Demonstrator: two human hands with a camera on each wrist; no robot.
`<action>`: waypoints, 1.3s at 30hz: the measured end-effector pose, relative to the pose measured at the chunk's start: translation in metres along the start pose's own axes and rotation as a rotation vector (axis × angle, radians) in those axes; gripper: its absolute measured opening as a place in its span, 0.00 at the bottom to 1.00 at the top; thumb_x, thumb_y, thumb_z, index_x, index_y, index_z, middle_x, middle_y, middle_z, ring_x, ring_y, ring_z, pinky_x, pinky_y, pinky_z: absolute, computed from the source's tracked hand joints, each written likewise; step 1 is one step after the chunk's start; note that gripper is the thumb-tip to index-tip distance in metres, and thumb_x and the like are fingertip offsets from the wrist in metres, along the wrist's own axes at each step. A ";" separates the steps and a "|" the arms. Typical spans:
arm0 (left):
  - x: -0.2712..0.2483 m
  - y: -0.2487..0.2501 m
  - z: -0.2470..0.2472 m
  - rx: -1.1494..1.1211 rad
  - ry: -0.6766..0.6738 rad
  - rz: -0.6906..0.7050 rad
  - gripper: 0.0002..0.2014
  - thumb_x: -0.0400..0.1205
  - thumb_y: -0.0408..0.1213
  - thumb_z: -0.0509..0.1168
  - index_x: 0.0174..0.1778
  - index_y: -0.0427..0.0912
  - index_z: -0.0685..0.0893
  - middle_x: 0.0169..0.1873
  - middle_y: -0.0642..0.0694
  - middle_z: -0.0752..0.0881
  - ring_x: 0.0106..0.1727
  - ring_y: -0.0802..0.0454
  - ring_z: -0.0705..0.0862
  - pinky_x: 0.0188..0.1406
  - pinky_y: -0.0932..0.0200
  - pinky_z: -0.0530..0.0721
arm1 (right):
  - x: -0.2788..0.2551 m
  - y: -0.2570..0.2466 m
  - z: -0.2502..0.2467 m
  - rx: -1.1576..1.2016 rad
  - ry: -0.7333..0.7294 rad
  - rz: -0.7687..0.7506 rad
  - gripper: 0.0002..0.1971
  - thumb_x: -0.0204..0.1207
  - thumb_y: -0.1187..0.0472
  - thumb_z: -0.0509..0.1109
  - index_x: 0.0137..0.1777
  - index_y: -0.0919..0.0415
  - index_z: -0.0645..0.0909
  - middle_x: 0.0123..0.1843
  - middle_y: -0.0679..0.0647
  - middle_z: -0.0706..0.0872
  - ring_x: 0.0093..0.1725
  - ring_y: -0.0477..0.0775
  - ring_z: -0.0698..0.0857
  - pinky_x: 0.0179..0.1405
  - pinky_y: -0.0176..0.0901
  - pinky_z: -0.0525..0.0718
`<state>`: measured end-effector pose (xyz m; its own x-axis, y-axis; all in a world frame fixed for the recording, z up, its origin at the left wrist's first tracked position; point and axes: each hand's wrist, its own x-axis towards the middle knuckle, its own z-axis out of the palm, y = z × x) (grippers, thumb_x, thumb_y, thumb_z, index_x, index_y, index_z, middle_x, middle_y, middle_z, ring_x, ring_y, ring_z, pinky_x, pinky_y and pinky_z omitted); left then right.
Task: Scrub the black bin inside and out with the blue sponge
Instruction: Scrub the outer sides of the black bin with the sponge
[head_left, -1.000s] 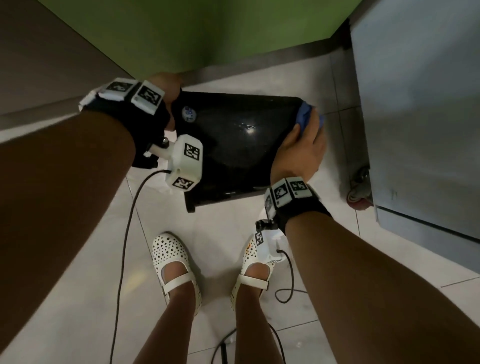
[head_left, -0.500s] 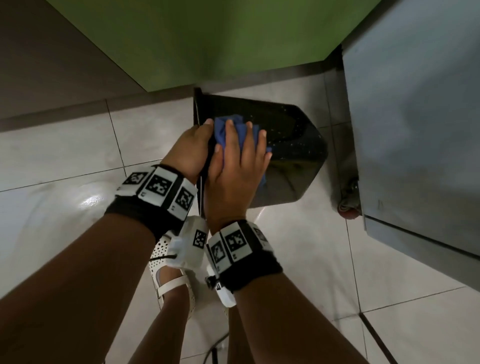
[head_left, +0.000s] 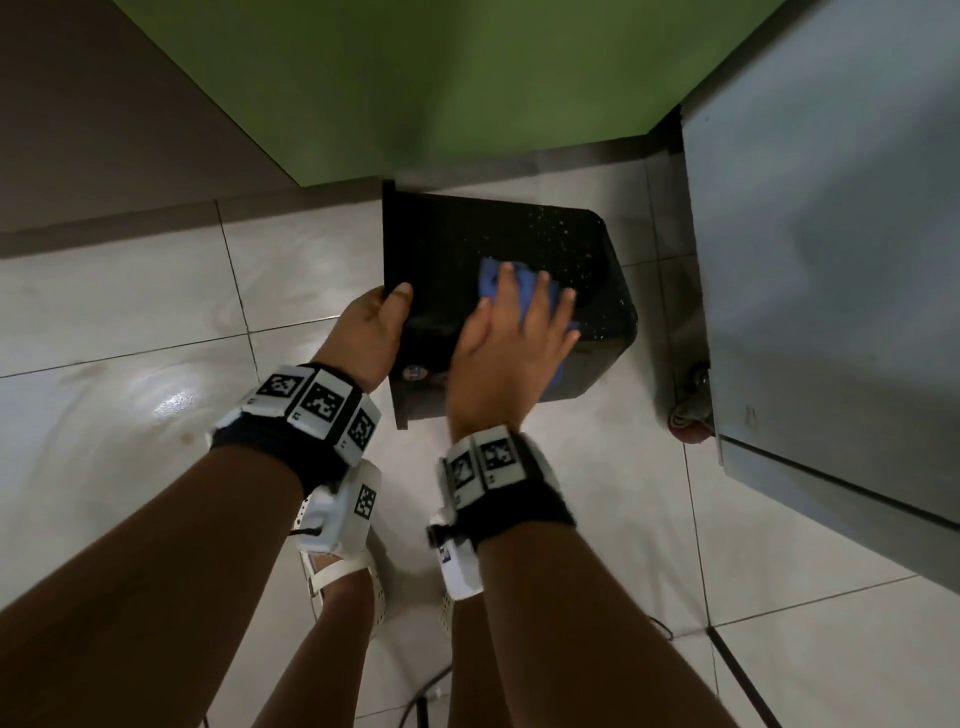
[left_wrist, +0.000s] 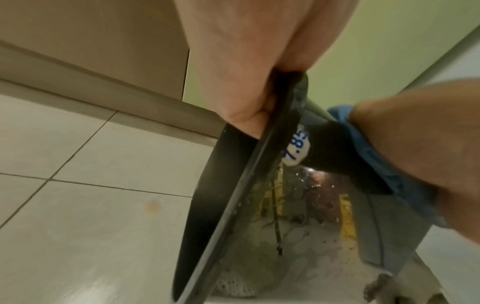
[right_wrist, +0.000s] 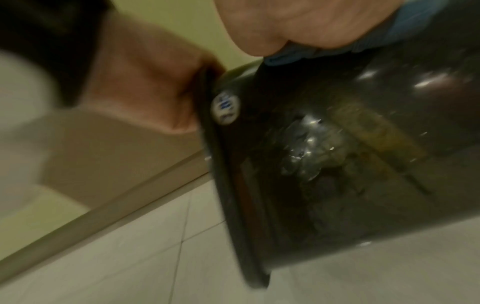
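Note:
The glossy black bin (head_left: 519, 244) is held on its side above the tiled floor, its mouth facing left and its base to the right. My left hand (head_left: 371, 332) grips the bin's rim (left_wrist: 275, 156), thumb on the outside, fingers hidden inside. My right hand (head_left: 511, 338) lies flat on the bin's upper outer wall and presses the blue sponge (head_left: 491, 275) against it with straight fingers. The sponge (left_wrist: 363, 148) shows as a blue edge under the palm (right_wrist: 298, 24). A round white price sticker (left_wrist: 296, 150) sits near the rim (right_wrist: 226, 108).
A grey cabinet on wheels (head_left: 831, 260) stands close to the right, one red-rimmed castor (head_left: 688, 421) near the bin's base. A green wall (head_left: 415, 78) and skirting lie behind. My feet in white shoes (head_left: 343, 571) and a cable are below on the pale tiles (head_left: 130, 322).
The right hand has slid the sponge from the bin's rim end, beside the left hand, toward the middle of the outer wall. A second ago it wiped near the base.

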<state>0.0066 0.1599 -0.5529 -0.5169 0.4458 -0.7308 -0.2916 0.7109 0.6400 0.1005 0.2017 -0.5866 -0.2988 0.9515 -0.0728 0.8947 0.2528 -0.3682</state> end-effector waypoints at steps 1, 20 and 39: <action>0.000 -0.003 0.000 0.008 -0.005 0.001 0.13 0.85 0.44 0.51 0.52 0.43 0.79 0.49 0.40 0.85 0.53 0.43 0.84 0.58 0.49 0.81 | 0.010 0.007 -0.004 -0.010 0.013 0.049 0.21 0.81 0.54 0.54 0.69 0.55 0.77 0.73 0.62 0.77 0.76 0.69 0.69 0.74 0.67 0.60; 0.004 -0.017 0.002 -0.024 0.074 -0.004 0.23 0.84 0.55 0.44 0.63 0.46 0.75 0.61 0.41 0.81 0.62 0.39 0.80 0.64 0.35 0.77 | -0.018 0.025 0.009 -0.041 -0.125 -0.046 0.22 0.82 0.52 0.51 0.74 0.55 0.71 0.77 0.63 0.71 0.78 0.69 0.66 0.75 0.64 0.57; 0.007 -0.038 0.007 -0.059 0.079 0.049 0.16 0.86 0.47 0.46 0.62 0.48 0.74 0.49 0.46 0.81 0.50 0.44 0.81 0.56 0.44 0.80 | 0.041 -0.033 0.020 -0.117 -0.462 -0.382 0.24 0.86 0.53 0.49 0.82 0.48 0.54 0.85 0.54 0.52 0.84 0.62 0.47 0.81 0.58 0.41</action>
<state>0.0200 0.1399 -0.5839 -0.5931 0.4330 -0.6788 -0.3103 0.6550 0.6890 0.0523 0.2294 -0.5962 -0.6956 0.6217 -0.3601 0.7184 0.6039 -0.3452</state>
